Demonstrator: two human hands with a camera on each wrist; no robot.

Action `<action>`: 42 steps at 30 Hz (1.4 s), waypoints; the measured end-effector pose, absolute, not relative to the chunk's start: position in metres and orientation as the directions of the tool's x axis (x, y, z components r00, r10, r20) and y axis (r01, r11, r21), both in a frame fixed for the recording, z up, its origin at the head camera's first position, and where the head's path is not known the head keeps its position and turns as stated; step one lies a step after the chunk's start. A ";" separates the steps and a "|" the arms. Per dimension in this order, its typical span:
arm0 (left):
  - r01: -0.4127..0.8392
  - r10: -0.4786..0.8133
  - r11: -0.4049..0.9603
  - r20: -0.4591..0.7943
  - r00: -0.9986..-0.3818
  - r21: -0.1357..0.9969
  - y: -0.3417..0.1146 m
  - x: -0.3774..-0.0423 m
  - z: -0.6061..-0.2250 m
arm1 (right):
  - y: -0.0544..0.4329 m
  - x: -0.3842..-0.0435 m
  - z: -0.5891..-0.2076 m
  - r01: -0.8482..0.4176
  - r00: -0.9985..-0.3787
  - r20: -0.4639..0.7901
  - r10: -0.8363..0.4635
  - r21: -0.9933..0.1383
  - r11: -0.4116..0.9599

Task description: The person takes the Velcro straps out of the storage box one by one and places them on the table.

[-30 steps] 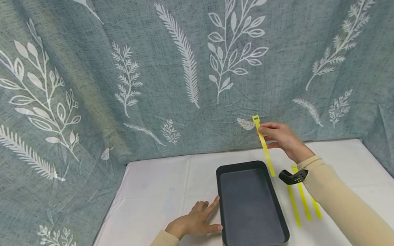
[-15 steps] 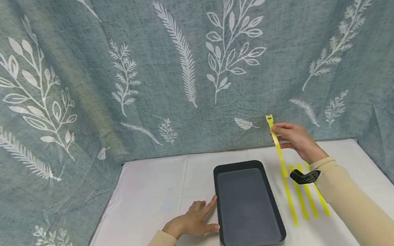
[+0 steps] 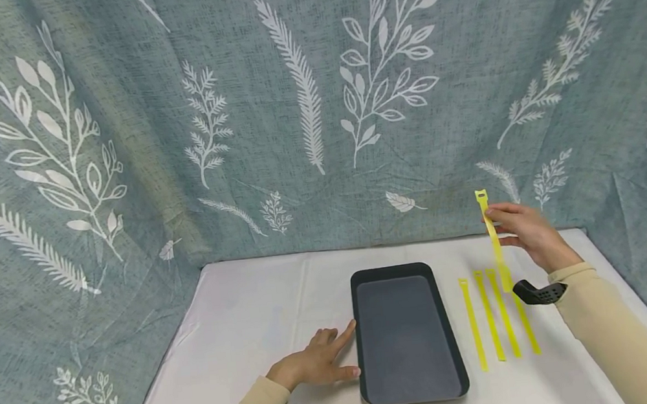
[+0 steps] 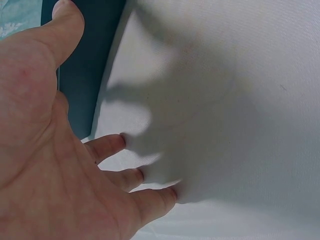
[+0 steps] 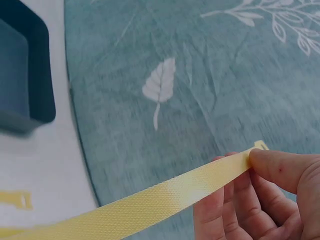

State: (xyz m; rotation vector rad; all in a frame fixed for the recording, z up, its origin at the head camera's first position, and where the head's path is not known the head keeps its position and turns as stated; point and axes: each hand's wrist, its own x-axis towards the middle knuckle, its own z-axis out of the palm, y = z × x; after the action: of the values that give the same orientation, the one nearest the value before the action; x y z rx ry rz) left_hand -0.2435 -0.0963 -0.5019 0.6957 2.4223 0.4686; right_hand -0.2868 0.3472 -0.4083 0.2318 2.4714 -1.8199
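Observation:
My right hand [image 3: 528, 231] pinches a yellow hook-and-loop cable tie [image 3: 493, 231] near its slotted head, between thumb and fingers. The tie hangs down, its lower end in front of the tops of other yellow ties [image 3: 473, 327] lying side by side on the table. In the right wrist view the held cable tie [image 5: 165, 197] runs from the thumb to the lower left. My left hand [image 3: 318, 360] lies spread at the left side of a dark grey baking tray [image 3: 459, 364], forefinger and thumb touching its wall. Straight fingers [image 4: 155, 202] rest on the cloth in the left wrist view.
A white cloth [image 3: 264, 312] covers the table. Behind it and at both sides hangs a blue-green curtain [image 3: 267, 103] with white leaf prints. Each wrist wears a black camera, the right one [image 3: 539, 292] close above the rightmost tie.
My right hand has moved right with the pinched tie, from beside the tray's far right corner to above the lying ties. More of those ties now show. The left hand stays against the tray.

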 end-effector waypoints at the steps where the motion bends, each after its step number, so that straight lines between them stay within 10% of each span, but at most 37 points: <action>1: 0.372 0.570 0.804 -0.425 -0.703 0.464 -0.096 -0.244 -0.502 | 0.351 -0.286 -0.409 0.168 -0.985 -0.146 0.096 -0.941 0.293; 42: 0.350 0.536 0.830 -0.445 -0.717 0.436 -0.094 -0.243 -0.502 | 0.413 -0.251 -0.481 0.406 -0.914 -0.365 0.180 -0.845 0.348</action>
State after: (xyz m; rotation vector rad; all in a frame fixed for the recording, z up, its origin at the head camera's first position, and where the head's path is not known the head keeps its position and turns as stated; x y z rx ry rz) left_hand -0.2425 -0.0938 -0.5022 0.6483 2.4372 0.4336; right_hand -0.2514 0.4134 -0.4812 0.5310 2.4016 -1.5980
